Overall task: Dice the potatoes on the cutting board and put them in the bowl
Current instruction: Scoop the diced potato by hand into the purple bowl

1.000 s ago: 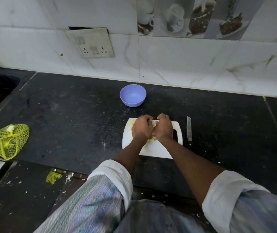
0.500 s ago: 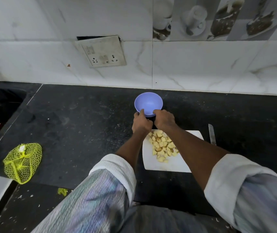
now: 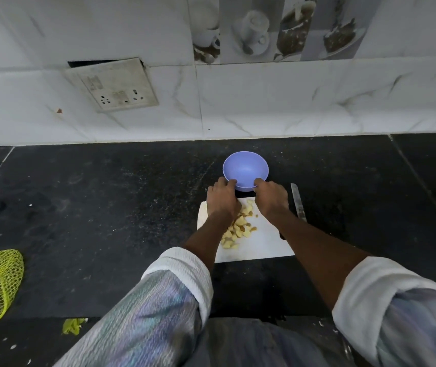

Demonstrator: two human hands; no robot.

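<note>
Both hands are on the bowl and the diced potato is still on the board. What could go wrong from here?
1. The bowl is held only at its near rim by the left hand and right hand; it might tip.
2. The potato pieces lie beneath the forearms on the cutting board; a sleeve could scatter them.
3. The knife lies right beside the right wrist.

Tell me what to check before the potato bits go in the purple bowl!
1. Bowl empty and upright: ok.
2. Both hands on the bowl: ok, left hand and right hand grip its near rim.
3. Potato pieces all diced: ok, they lie in a pile on the cutting board.
4. Knife out of the way: ok, it lies on the counter, right of the board.
5. Bowl close to the board: ok, just behind its far edge.
</note>
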